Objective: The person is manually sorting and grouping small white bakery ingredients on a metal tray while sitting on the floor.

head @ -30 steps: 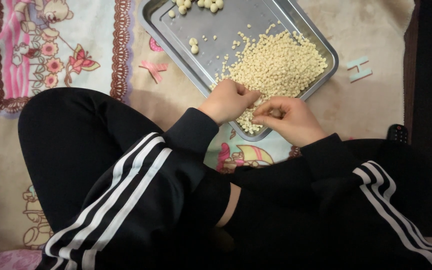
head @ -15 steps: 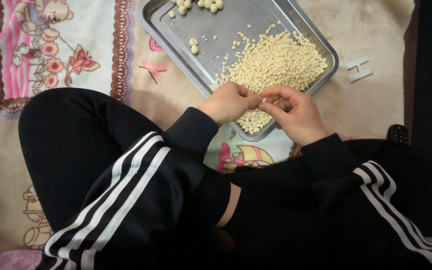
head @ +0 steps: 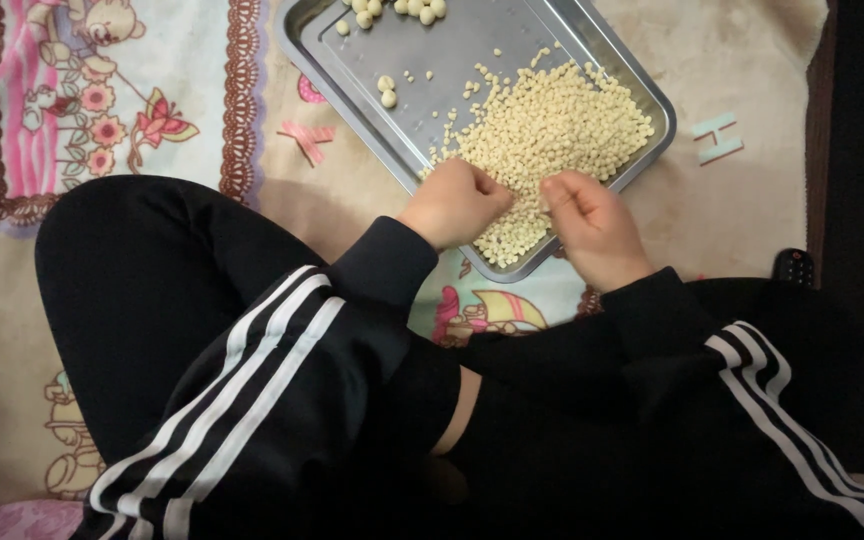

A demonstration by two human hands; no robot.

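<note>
A patterned blanket on the floor carries a rectangular metal tray, set askew. A heap of small pale beads fills the tray's near right corner; a few larger pale balls lie toward its far left edge. The left hand rests at the tray's near edge, fingers curled narrow into the heap. The right hand hovers just beside it, fingers pinched together; what they hold is too small to tell.
</note>
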